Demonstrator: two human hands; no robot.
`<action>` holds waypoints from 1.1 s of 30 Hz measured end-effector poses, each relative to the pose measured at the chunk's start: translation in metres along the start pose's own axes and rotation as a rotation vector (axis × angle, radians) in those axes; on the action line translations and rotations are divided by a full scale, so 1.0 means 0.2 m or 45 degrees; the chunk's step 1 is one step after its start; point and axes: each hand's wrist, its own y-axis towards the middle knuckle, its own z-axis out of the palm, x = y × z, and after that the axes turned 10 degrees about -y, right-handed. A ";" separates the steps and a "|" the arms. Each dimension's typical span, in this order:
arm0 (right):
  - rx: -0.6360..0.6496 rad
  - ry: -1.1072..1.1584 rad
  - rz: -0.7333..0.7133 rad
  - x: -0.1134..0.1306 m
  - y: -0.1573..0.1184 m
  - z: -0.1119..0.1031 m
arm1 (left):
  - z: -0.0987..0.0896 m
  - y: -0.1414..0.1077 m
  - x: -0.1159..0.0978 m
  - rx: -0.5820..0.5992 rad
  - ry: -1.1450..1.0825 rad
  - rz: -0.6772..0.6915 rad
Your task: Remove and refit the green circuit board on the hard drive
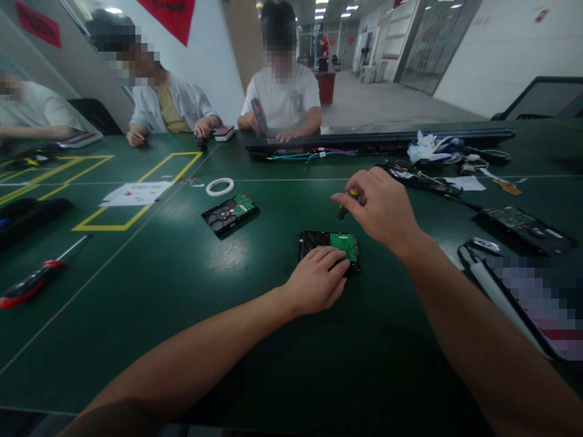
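Note:
A black hard drive with a green circuit board (345, 244) lies on the green table (255, 340) in front of me. My left hand (319, 276) rests on its near side, palm down, fingers stretched over the drive and board. Above and to the right of the drive, my right hand (380, 206) holds a small yellow and black screwdriver (342, 211) between thumb and fingers. Its tip points down and is clear of the drive. Another hard drive (230, 214) lies farther back on the left, its board facing up.
A red and black screwdriver (34, 281) lies at far left. A white ring (220, 187) and paper (135, 193) sit farther back. At right are a circuit-board device (523, 229) and a tablet-like device (514, 303). People sit across the table, behind a long black panel (378, 143).

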 end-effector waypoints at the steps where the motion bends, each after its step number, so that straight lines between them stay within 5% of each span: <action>1: 0.006 -0.010 0.000 0.00 0.00 -0.01 | 0.00 0.00 0.00 0.004 0.001 -0.002; 33: 0.140 0.057 -0.161 0.00 0.00 -0.01 | 0.00 0.00 0.00 0.008 0.000 0.001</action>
